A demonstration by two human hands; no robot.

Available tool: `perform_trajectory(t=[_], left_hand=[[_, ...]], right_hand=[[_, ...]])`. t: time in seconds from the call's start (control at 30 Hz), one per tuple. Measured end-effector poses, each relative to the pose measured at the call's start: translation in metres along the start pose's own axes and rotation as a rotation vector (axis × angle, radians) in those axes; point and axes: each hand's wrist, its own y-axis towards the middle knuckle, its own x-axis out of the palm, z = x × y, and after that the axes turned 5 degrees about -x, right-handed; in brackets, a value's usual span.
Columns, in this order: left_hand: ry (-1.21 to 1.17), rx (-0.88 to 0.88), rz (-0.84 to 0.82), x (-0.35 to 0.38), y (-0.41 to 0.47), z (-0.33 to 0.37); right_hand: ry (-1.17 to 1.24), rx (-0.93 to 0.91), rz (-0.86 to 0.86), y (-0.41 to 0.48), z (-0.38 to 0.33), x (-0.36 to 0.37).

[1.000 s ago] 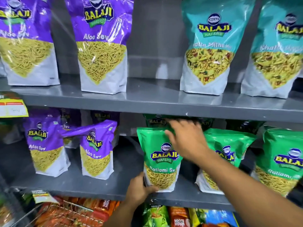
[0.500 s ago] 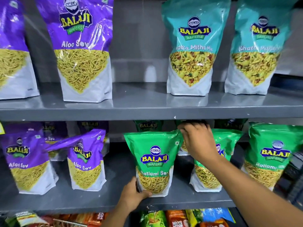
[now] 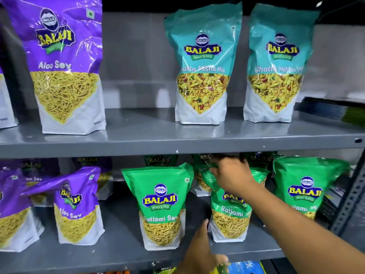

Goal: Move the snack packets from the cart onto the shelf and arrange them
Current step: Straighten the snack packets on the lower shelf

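right hand (image 3: pixel 230 176) covers top of a green Ratlami Sev pouch (image 3: pixel 230 218) at lower centre-right, logo half hidden, fingertips lost under upper shelf lip (image 3: pixel 177 148); grip can't be judged
left hand (image 3: pixel 199 252) at bottom centre: fingers motion-blurred, wrist cut by bottom edge, contact with that pouch unclear
rear-row green pouches (image 3: pixel 159 160) under the lip show only dim tops, text unreadable
purple Aloo Sev pouches at far left (image 3: pixel 7 214) cut by frame edge
dark stack (image 3: pixel 333 109) at right edge of upper shelf, blurred, can't identify
packets on bottom shelf (image 3: pixel 245 266) cropped by bottom edge, labels unreadable
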Motion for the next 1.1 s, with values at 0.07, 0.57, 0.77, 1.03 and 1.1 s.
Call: perform_trajectory(t=[0.07,0.57,0.77,1.03,1.1], left_hand=[[0.078,0.037,0.009,-0.002,0.017,0.018],[0.113,-0.055,0.145,0.003,0.039,0.029],[0.078,-0.043,0.15,0.004,0.036,0.031],[0.084,-0.071,0.14,0.01,0.035,0.039],[0.063,-0.101,0.145,0.012,0.035,0.036]], right_hand=[[0.046,0.021,-0.011,0.001,0.004,0.0],[-0.178,-0.153,0.172,-0.027,0.1,-0.024],[-0.263,-0.173,0.128,-0.024,0.145,-0.022],[0.187,-0.186,0.58,-0.031,0.138,0.018],[0.554,-0.098,0.537,-0.051,0.135,0.05]])
